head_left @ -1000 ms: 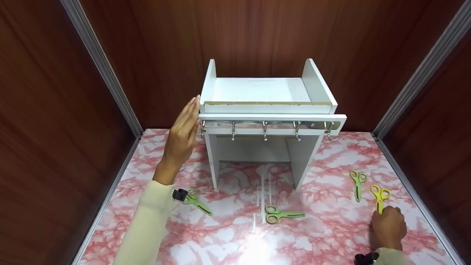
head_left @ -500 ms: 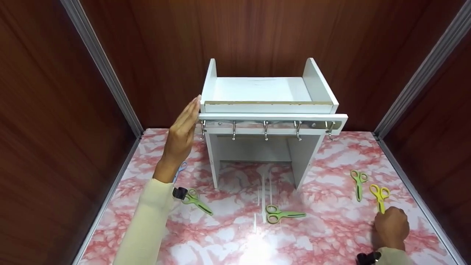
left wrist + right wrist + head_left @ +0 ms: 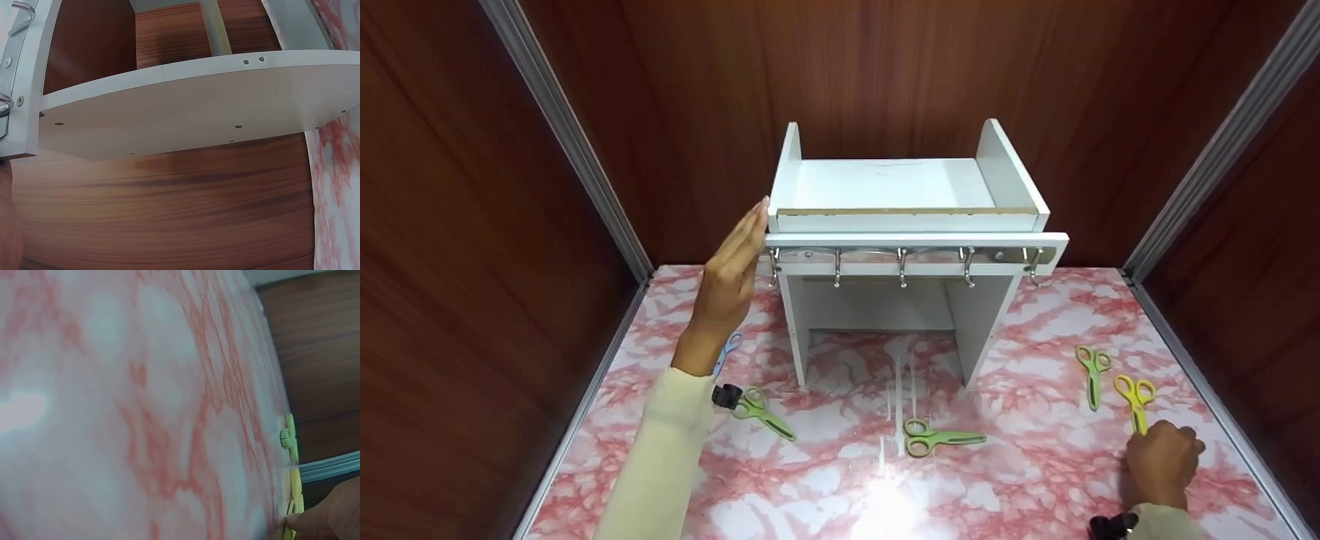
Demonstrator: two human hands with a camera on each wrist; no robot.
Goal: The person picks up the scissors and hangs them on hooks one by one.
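A small white shelf unit (image 3: 907, 223) stands upright, with a metal hook rail (image 3: 870, 256) across its front. My left hand (image 3: 725, 281) lies with straight fingers along the unit's left edge, by the rail's end. The left wrist view shows the unit's white side panel (image 3: 169, 112) and only a sliver of the hand at the edge. On the right, my right hand (image 3: 1164, 459) pinches the blade end of yellow scissors (image 3: 1135, 397), handles pointing away. The blade tips are hidden under the hand. Just left of them lie green scissors (image 3: 1093, 379).
On the marbled tabletop (image 3: 1020, 495), green scissors (image 3: 949, 438) lie in front of the unit and another green pair (image 3: 769, 420) lies near the left wrist. Blue scissors (image 3: 729, 349) are partly hidden behind the left forearm. Dark wood panels (image 3: 885, 67) enclose the table.
My right hand has shifted slightly to the right, and the yellow scissors have turned a little with it. My left hand stays against the shelf unit.
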